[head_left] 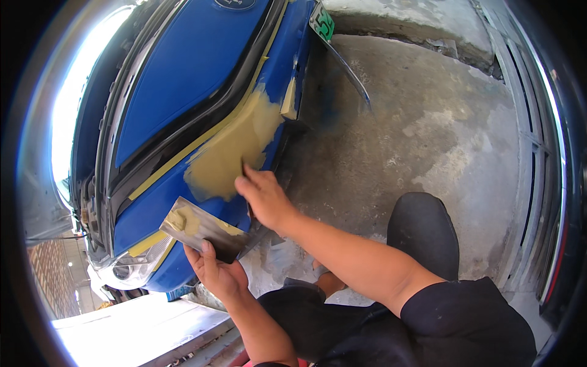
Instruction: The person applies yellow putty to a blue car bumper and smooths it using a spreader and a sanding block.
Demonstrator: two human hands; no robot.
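The right hand (266, 196) is curled, its fingers closed on what looks like a thin dark spreader (243, 166), seen nearly edge-on and mostly hidden by the knuckles, so the exact grip is hard to tell. The left hand (219, 275) pinches the near end of a metal plate (205, 229) between thumb and fingers, with a lump of yellowish putty (183, 220) at the plate's far end. The work itself, a broad putty patch (229, 150) on the blue bumper (150, 214), lies just ahead of the right hand and reaches away from it, and the spreader's tip is at the patch's near side. To do this well, the blade should probably lean at a low, steady angle and travel in long, even pulls, with light pressure so the layer thins out smoothly toward the ragged borders rather than ending in ridges. The strip of masking tape (183, 158) beyond both hands, running beside the patch along the dark trim (205, 116), seems a good limit for each stroke. Holding the plate close below the right hand, as here, should make it easy to wipe the blade clean and pick up small amounts; tilting it too far could let the lump slide off.
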